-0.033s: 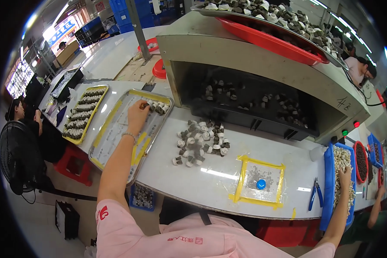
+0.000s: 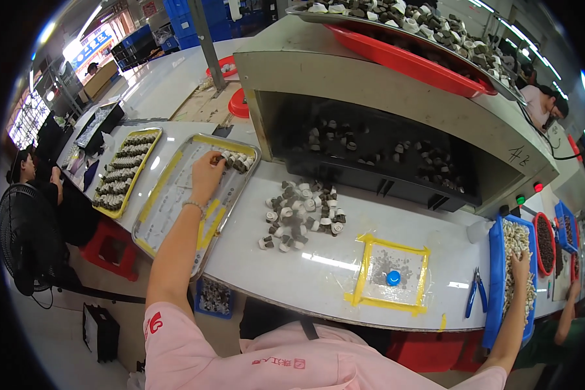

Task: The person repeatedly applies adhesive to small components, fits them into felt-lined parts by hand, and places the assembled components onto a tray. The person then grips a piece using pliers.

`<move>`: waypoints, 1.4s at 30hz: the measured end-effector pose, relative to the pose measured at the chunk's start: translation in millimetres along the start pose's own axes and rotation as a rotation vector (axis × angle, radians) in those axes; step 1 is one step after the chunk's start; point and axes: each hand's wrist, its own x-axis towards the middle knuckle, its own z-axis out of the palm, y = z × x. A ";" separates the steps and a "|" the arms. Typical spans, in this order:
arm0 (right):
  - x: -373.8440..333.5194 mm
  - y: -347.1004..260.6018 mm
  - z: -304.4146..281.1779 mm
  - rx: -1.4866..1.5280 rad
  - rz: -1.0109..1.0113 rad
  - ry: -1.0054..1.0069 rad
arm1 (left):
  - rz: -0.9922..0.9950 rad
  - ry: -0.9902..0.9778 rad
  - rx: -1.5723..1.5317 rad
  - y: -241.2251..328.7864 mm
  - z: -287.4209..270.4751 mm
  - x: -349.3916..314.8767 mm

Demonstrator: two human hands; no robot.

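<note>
My left hand (image 2: 207, 174) reaches over a metal tray (image 2: 155, 207) edged with yellow tape. Its fingertips are pinched on a small grey-and-white piece (image 2: 217, 160), at the end of a short row of similar pieces (image 2: 240, 162) in the tray's far corner. Far to the right, my right hand (image 2: 519, 265) dips into a long blue bin (image 2: 494, 286) full of small cream-coloured pieces (image 2: 516, 237). Its fingers are drawn together among them, and what they hold is hidden. Between my hands, a loose pile of grey-and-white pieces (image 2: 299, 214) lies on the white table (image 2: 260, 260).
A large machine (image 2: 370, 84) with a dark opening stands behind the pile. Blue-handled pliers (image 2: 476, 292) lie beside the bin. A yellow-taped square (image 2: 364, 276) bears a blue cap (image 2: 393, 278). A filled tray (image 2: 115, 212) lies at left, near a fan (image 2: 29, 237) and a seated person (image 2: 29, 169).
</note>
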 end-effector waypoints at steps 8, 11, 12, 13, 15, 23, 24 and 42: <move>-0.1 -11.3 6.3 0.081 -0.086 0.121 | 0.250 0.068 0.110 42.5 -19.2 -36.4; -3.8 7.8 1.5 0.113 -0.056 0.122 | 0.204 -0.174 -0.388 116.5 -26.6 -92.8; -8.0 1.5 -2.1 0.154 0.018 0.101 | 0.289 -0.331 -0.467 131.2 -36.1 -124.4; -11.0 -6.6 -6.4 0.194 0.093 0.089 | 0.429 -0.536 -0.392 150.9 -52.4 -154.2; -10.1 -5.2 -8.0 0.183 -0.010 0.178 | 0.344 -1.071 -0.490 165.9 -70.6 -211.6; -21.2 -50.5 -51.7 0.619 0.001 0.158 | -0.577 -0.597 -0.089 -3.5 9.4 -332.0; -26.9 -64.0 -61.0 0.670 -0.015 0.117 | -0.559 -0.605 -0.088 22.0 22.7 -317.0; -177.6 -246.8 -37.6 0.295 -0.501 -0.230 | -0.056 -0.828 -0.009 15.9 64.8 -284.9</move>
